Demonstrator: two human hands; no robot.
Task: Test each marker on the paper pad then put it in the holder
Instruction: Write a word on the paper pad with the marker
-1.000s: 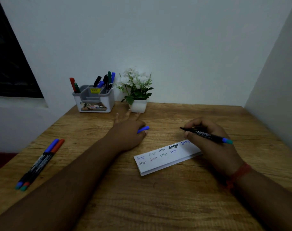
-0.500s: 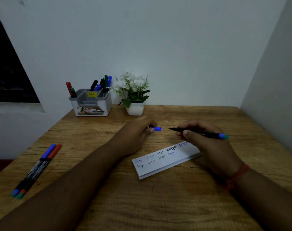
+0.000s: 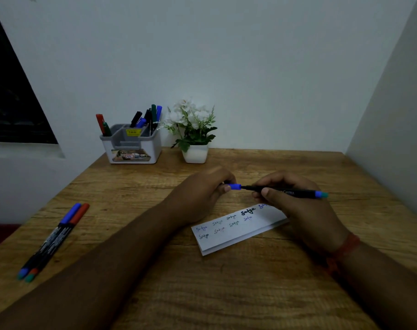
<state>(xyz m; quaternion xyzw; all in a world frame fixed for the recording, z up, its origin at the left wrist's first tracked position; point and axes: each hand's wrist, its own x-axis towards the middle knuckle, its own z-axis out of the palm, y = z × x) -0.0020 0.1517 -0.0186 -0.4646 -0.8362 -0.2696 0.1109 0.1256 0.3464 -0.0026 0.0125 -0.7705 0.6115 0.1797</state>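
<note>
Step in hand: recapping, by my judgement; the blue cap (image 3: pixel 235 186) sits at the nib of the marker (image 3: pixel 283 192), above the desk (image 3: pixel 226 294) and just beyond the paper pad (image 3: pixel 236 228).
Left hand (image 3: pixel 202 198): closed, fingertips pinching the blue cap, opening facing the nib.
Right hand (image 3: pixel 295 203): closed round the marker barrel near the nib end, thumb on top.
Marker position: held in the air between the hands, not touching the pad.
Marker axis: long axis roughly level, running left to right across the view; nib points toward the left hand, blue-and-teal tail end points right and dips slightly.
Pad: lies flat under the right hand, rows of test scribbles in several colours on it.
Holder (image 3: pixel 131 146): at the far left of the desk beside the potted plant (image 3: pixel 193 136), several markers already standing in it; well apart from the hands.
Untested stock: two markers (image 3: pixel 55 241) lie side by side at the left desk edge.
Risk 1: cap and nib out of line; nib would strike the cap rim, ink the fingers or crush the tip.
Risk 2: cap left half seated; it could drop off on the way to the holder, and the marker would dry out.
Risk 3: right wrist rests over fresh writing; smearing is possible.
</note>
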